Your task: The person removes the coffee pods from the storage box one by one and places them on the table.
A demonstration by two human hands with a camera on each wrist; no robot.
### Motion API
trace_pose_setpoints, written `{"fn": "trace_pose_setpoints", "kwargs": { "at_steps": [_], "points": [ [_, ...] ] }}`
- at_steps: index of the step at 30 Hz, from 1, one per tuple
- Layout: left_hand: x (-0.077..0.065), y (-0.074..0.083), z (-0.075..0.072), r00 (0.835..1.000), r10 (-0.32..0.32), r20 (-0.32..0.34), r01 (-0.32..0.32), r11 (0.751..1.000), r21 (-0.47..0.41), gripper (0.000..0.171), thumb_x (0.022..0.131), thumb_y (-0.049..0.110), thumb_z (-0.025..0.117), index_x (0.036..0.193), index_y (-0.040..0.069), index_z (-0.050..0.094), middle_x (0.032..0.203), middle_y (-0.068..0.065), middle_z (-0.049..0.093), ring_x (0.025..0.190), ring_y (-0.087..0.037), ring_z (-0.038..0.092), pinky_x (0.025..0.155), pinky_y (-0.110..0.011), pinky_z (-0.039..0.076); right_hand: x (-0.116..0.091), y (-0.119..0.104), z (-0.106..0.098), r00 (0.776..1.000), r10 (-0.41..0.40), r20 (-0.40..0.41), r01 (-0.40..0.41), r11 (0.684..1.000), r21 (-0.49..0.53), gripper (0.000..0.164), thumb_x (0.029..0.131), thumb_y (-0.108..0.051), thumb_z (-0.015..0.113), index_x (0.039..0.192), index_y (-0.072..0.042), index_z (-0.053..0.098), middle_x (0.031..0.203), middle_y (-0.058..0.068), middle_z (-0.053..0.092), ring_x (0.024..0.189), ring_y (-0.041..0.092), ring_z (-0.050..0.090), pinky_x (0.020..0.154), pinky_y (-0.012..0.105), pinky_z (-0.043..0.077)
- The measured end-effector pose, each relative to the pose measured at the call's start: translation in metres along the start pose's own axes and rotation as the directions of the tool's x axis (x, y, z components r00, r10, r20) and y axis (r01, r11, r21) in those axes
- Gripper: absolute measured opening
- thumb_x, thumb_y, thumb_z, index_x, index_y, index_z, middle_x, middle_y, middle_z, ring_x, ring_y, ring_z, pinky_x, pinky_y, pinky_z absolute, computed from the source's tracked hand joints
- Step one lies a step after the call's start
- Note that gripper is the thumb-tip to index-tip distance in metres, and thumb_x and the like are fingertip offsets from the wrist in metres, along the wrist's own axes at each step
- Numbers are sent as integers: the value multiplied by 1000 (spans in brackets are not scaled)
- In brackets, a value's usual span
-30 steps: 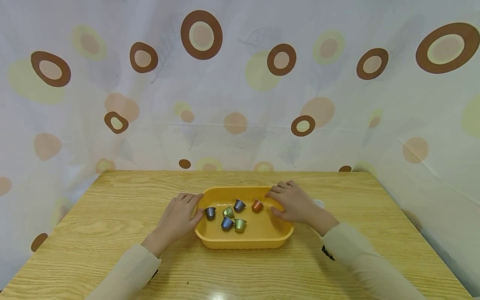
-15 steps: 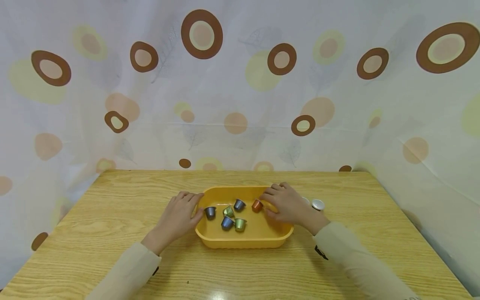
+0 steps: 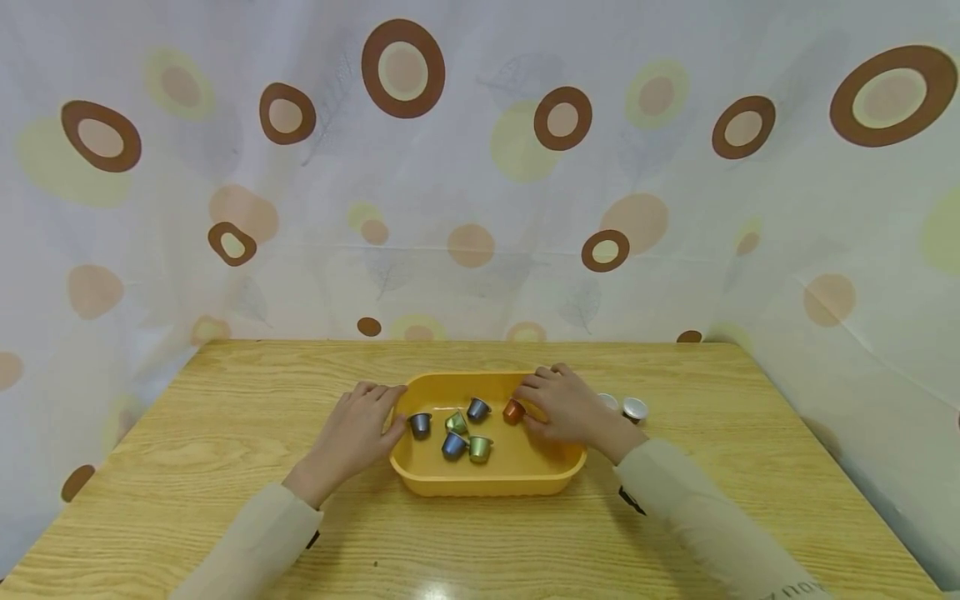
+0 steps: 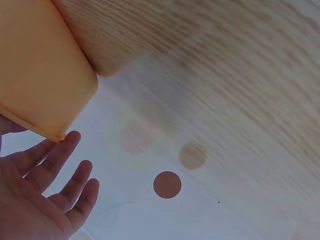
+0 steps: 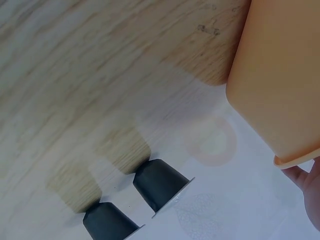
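Note:
A yellow tray (image 3: 487, 489) holds several coffee capsules. My left hand (image 3: 358, 435) grips its left rim, with the thumb near the inner edge; in the left wrist view that hand's (image 4: 35, 195) other fingers spread outside the rim. Reaching over the right side, my right hand (image 3: 564, 407) has thumb and fingertips around an orange coffee capsule (image 3: 512, 412), partly covering it. Left of it lie a dark blue-grey capsule (image 3: 478, 408), another dark capsule (image 3: 421, 425), a blue capsule (image 3: 453, 445) and two green capsules, one pale (image 3: 480, 449), one shiny (image 3: 456, 423).
Two dark capsules with white lids stand on the wooden table (image 3: 300, 392) right of the tray: one at the far right (image 3: 635, 409), the other partly behind my right hand (image 3: 607, 402). A patterned curtain (image 3: 480, 200) hangs behind and at the sides.
My right hand has moved left and slightly inward, its thumb and fingers closing around the orange capsule. Both white-lidded capsules have come into fuller view. My left hand stays at the tray rim.

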State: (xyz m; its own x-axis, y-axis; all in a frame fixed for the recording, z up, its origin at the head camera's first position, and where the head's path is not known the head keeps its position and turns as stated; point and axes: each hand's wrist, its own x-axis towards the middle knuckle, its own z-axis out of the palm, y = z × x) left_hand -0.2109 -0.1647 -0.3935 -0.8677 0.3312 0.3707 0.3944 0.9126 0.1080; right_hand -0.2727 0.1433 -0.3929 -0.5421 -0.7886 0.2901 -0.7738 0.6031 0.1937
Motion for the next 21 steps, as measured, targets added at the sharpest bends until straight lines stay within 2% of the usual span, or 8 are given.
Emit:
{"fn": "trace_pose_setpoints", "kwargs": {
  "at_steps": [11,21],
  "points": [
    [-2,2,3,999,-20,-30,20,1000,-13,38,87,23,56,122,9,57,110,-6,65,104,-28,55,86,-45,46,6,-1,3,999,10,53,-11,1000,9,28,80,-27,65,106,-18,63,102,-2,63,92,19,54,80,40,41],
    [-3,2,6,999,-14,-49,13,1000,-21,37,89,26,54,123,10,57,110,-5,65,105,-28,55,88,-45,45,8,-3,5,993,32,111,-28,999,-45,31,79,-28,67,108,-19,61,105,-2,62,96,20,53,84,42,40]
  ]
}}
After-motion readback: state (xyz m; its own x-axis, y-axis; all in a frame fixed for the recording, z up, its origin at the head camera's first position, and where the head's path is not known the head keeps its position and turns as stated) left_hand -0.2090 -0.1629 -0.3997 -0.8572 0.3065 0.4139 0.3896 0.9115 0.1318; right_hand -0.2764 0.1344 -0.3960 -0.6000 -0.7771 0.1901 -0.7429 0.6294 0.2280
